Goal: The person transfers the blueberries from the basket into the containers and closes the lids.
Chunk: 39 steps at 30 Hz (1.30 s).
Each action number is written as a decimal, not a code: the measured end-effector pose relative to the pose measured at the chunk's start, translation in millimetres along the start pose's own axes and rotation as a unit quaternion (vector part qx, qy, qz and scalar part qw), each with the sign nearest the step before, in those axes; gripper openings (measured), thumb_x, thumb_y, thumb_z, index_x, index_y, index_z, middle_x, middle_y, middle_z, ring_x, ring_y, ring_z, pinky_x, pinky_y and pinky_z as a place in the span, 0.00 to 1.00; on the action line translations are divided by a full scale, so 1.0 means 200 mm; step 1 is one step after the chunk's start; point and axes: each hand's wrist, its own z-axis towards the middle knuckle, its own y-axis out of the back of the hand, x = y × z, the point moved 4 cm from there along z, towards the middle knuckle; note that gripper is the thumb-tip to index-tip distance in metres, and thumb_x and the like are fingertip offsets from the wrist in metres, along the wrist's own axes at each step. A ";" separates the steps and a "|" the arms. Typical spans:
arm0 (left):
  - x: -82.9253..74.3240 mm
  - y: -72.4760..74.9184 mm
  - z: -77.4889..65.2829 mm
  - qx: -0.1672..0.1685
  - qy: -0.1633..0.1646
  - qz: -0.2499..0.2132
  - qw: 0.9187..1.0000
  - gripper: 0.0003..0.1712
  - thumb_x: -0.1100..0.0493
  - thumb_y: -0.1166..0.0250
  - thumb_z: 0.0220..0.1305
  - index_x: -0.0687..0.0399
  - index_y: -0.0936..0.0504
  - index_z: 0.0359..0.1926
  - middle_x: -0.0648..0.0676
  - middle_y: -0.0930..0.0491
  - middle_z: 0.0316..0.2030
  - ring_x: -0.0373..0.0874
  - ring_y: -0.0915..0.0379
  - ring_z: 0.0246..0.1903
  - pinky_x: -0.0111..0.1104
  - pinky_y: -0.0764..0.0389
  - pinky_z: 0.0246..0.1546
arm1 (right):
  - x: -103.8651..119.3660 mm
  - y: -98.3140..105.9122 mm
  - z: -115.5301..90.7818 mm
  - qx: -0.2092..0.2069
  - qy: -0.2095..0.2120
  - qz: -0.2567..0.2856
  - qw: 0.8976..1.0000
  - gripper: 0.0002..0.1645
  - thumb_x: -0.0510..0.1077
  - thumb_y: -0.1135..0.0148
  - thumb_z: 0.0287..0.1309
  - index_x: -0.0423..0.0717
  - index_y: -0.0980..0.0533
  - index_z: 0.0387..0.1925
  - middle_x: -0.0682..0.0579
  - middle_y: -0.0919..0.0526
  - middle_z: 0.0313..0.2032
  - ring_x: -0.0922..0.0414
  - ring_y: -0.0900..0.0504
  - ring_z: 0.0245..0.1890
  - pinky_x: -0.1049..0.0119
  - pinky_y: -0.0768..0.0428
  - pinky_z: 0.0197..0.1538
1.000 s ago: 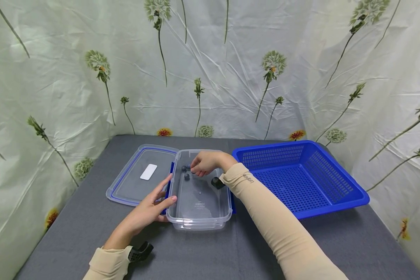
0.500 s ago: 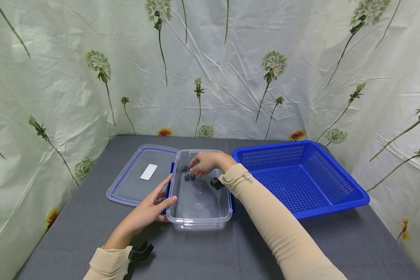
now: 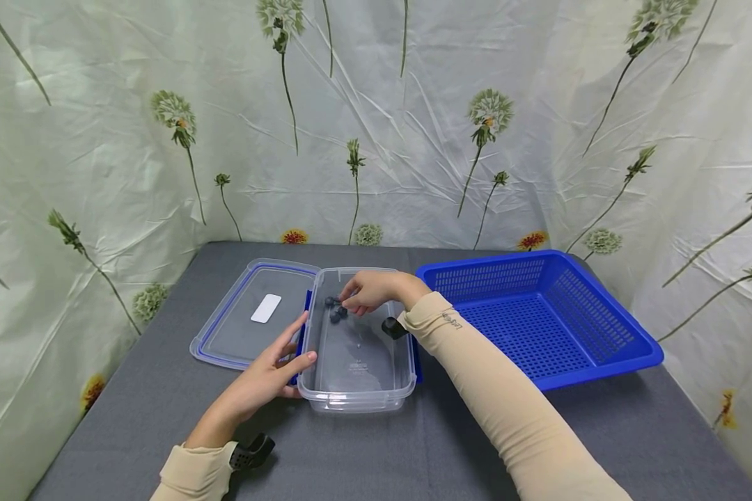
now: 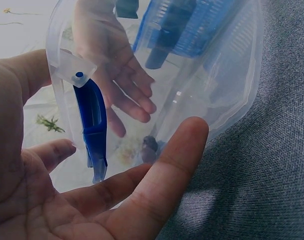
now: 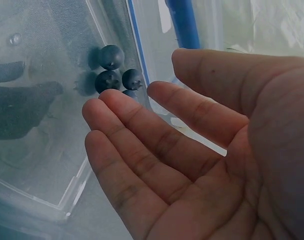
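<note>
A clear plastic food container (image 3: 363,369) stands without its lid on the grey cloth. Several blueberries (image 5: 111,57) lie clustered on its floor, toward the left wall. My right hand (image 3: 371,291) reaches down inside the container. Its fingers are extended and loose in the right wrist view, with the fingertips beside the blueberries and nothing pinched. My left hand (image 3: 266,376) rests against the container's left side, its thumb and fingers spread along the wall and near a blue side latch (image 4: 94,112). Part of the blueberry cluster is hidden behind the right fingers.
A transparent lid (image 3: 225,334) with a blue seal and a white label (image 3: 266,308) lies to the container's left. On the right stands a large blue plastic basket (image 3: 601,372) with perforated walls. A floral curtain (image 3: 413,139) hangs behind the table (image 3: 363,459).
Beside the right fingertips, a blueberry has come into sight and now sits closer to its neighbour. The right hand has shifted only slightly. The left hand and the container have stayed put.
</note>
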 end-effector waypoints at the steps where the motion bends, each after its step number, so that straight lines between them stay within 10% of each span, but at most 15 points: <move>1: 0.00 0.00 0.00 0.000 0.000 0.001 1.000 0.46 0.49 0.38 0.81 0.26 0.56 0.87 0.78 0.56 0.82 0.78 0.36 0.72 0.51 0.08 0.45 | 0.00 0.00 0.00 0.000 0.001 -0.001 1.000 0.28 0.46 0.46 0.83 0.40 0.28 0.76 0.39 0.16 0.65 0.47 0.15 0.64 0.58 0.17 0.68; 39: 0.00 -0.02 0.00 -0.004 0.007 -0.014 1.000 0.47 0.51 0.38 0.82 0.23 0.56 0.87 0.76 0.56 0.83 0.76 0.34 0.72 0.52 0.08 0.46 | -0.20 0.22 -0.41 -0.058 0.080 0.030 0.995 0.26 0.45 0.46 0.84 0.41 0.27 0.75 0.40 0.14 0.62 0.42 0.16 0.65 0.52 0.16 0.68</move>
